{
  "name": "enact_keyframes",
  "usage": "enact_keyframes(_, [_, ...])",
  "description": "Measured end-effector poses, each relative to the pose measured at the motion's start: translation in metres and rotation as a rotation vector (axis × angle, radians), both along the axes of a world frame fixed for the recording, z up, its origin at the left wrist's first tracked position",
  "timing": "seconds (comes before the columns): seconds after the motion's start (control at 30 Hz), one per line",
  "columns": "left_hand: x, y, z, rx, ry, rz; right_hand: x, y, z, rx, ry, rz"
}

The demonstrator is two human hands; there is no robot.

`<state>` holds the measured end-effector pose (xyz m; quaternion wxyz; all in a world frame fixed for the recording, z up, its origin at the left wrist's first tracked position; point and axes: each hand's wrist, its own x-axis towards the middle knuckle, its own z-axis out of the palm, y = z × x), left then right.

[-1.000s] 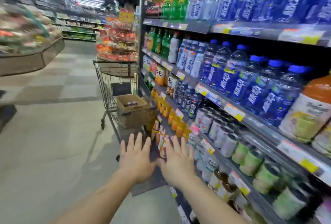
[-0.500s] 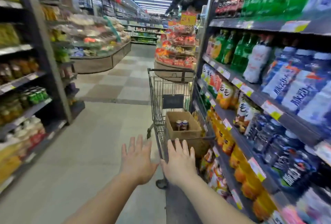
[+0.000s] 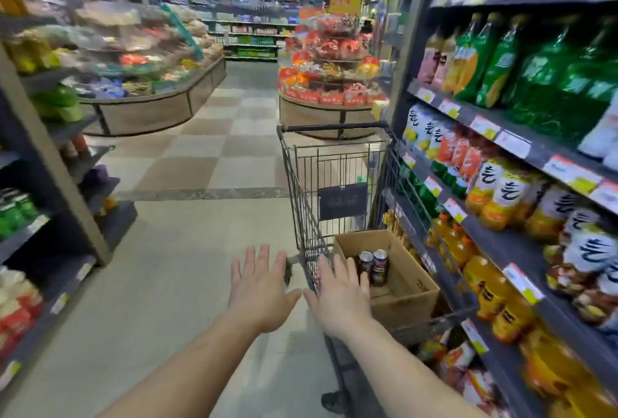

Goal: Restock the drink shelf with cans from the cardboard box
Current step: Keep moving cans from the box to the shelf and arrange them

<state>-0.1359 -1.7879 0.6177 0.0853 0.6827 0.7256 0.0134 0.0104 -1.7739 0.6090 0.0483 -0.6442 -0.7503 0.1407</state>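
A brown cardboard box (image 3: 406, 278) sits open inside a wire shopping cart (image 3: 302, 190) beside the drink shelf (image 3: 501, 243) on the right. Two dark cans (image 3: 374, 267) stand upright in the box near its left wall. My left hand (image 3: 259, 288) is stretched forward over the floor, fingers straight and spread, holding nothing. My right hand (image 3: 341, 295) reaches toward the cart's near left side, fingers straight, just short of the cans and holding nothing. The shelf carries bottles of orange, green and white drinks.
A round display stand (image 3: 329, 83) of red packages blocks the aisle beyond the cart. A curved produce counter (image 3: 150, 106) lies at the far left. A dark shelving unit (image 3: 43, 166) lines the left side. Grey floor stretches between.
The view has swung left and moved closer to the cart; the box and its cans now appear larger and nearer. Both hands stay outstretched with straight fingers, holding nothing.
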Motion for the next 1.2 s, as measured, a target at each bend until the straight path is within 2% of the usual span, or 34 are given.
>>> enact_keyframes(0.17, [0.0,0.114,0.004,0.0,-0.026,-0.162,0.003,0.078,0.0,-0.024,0.057,-0.197])
enact_keyframes(0.4, [0.063,0.238,-0.027,0.041,-0.056,-0.365,0.075,0.165,-0.028,-0.063,0.081,-0.486])
enact_keyframes(0.63, [0.104,0.348,-0.06,-0.034,-0.034,-0.48,0.134,0.256,-0.061,-0.172,0.078,-0.581])
enact_keyframes(0.73, [0.126,0.385,-0.078,-0.039,-0.069,-0.554,0.148,0.282,-0.081,-0.189,0.063,-0.617])
enact_keyframes(0.93, [0.161,0.44,-0.14,-0.117,-0.043,-0.731,0.155,0.31,-0.136,-0.265,0.157,-0.738])
enact_keyframes(1.2, [0.163,0.517,-0.209,-0.199,-0.03,-0.997,0.127,0.355,-0.214,-0.36,0.251,-0.883])
